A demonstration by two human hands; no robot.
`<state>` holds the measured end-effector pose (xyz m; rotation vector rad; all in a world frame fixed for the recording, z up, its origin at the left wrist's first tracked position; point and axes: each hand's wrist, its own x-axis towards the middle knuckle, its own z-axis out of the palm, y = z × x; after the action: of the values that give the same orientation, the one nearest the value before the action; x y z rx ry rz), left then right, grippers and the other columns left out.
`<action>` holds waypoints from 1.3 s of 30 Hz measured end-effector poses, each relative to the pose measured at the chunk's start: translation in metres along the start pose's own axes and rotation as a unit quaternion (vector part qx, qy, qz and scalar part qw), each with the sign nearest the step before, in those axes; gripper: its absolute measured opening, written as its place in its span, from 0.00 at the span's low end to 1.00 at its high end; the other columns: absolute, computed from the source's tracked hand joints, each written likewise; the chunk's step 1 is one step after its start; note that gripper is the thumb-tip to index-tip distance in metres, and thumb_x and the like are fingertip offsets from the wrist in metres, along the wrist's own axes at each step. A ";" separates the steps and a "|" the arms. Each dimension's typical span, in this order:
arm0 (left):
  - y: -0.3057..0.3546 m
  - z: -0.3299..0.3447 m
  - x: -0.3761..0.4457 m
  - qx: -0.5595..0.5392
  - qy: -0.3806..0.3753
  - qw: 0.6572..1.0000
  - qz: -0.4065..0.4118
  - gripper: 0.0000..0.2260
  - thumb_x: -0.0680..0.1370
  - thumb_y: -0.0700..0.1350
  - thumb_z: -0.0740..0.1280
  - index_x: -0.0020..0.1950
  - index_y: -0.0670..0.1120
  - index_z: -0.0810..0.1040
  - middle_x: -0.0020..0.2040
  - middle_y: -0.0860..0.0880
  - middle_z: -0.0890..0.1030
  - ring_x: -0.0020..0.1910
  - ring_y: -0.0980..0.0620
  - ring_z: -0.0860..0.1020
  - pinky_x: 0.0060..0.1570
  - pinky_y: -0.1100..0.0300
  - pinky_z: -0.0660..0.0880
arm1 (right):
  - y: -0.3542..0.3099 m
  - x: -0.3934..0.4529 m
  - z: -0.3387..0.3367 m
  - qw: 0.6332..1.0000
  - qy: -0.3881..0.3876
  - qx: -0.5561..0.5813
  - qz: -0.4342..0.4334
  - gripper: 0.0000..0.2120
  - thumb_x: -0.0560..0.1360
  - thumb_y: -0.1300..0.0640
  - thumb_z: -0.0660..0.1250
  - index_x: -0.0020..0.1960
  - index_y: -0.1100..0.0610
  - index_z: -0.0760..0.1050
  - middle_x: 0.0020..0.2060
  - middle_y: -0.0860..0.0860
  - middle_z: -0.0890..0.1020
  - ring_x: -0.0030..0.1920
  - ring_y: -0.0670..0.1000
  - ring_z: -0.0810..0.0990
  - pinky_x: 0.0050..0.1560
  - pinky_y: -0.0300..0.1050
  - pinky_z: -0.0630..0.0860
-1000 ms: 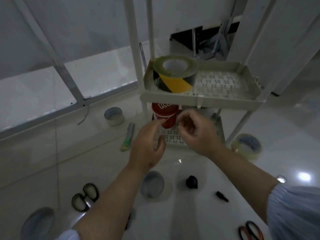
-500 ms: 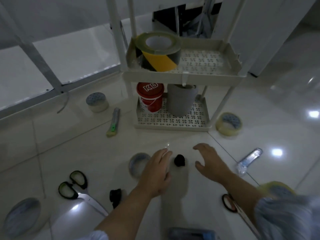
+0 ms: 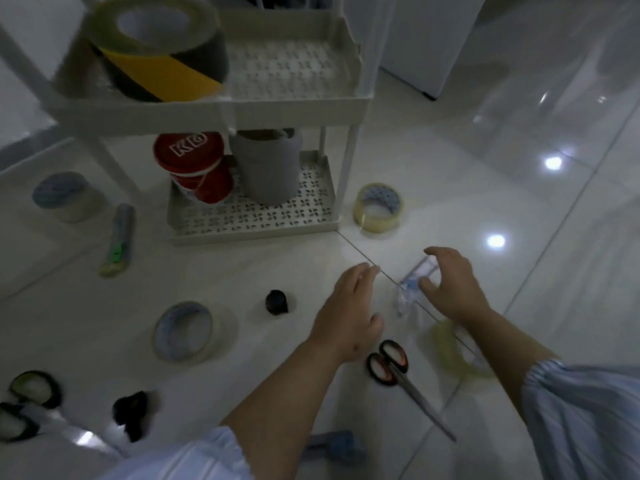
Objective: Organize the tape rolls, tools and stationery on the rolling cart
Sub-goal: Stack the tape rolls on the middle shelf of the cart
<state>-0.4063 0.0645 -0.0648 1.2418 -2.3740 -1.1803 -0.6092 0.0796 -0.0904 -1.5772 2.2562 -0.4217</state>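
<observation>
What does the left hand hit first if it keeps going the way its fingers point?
Probably nothing soon: the left hand points up and right over bare floor. Further along that line sits the clear tape roll, though depth is hard to judge.

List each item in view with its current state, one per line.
Striped tape roll: flat on cart's upper shelf.
Red tub: tilted, lower shelf.
Grey roll: upright, lower shelf.
Clear packet: on floor, right hand closing around it.
Left hand: open, empty.
Red-handled scissors: closed, on floor.
</observation>
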 end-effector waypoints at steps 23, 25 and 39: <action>0.043 0.043 -0.005 -0.329 -0.021 0.933 -0.146 0.24 0.66 0.50 0.70 0.61 0.51 0.69 0.60 0.50 0.75 0.58 0.52 0.73 0.54 0.58 0.73 | -0.001 -0.054 -0.032 0.986 0.125 0.107 0.026 0.08 0.75 0.56 0.64 0.51 0.59 0.78 0.42 0.56 0.80 0.40 0.52 0.77 0.42 0.43 0.73; 0.035 0.018 -0.007 -0.337 0.048 0.932 -0.128 0.17 0.69 0.48 0.71 0.55 0.56 0.70 0.57 0.52 0.75 0.55 0.54 0.74 0.52 0.61 0.72 | -0.033 -0.049 -0.033 0.973 0.156 0.170 -0.007 0.09 0.74 0.59 0.65 0.53 0.60 0.78 0.43 0.56 0.78 0.40 0.51 0.77 0.42 0.42 0.74; 0.034 -0.181 -0.030 -0.214 0.283 0.935 -0.010 0.36 0.77 0.46 0.65 0.76 0.50 0.45 0.75 0.49 0.51 0.72 0.51 0.57 0.60 0.61 0.64 | -0.231 -0.016 -0.089 0.900 0.200 0.262 -0.286 0.19 0.70 0.55 0.66 0.59 0.58 0.71 0.47 0.51 0.79 0.43 0.44 0.76 0.44 0.38 0.77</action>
<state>-0.3154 -0.0026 0.0842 1.2387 -1.5927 -1.0768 -0.4510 0.0213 0.0911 -1.9254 1.6360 -1.4907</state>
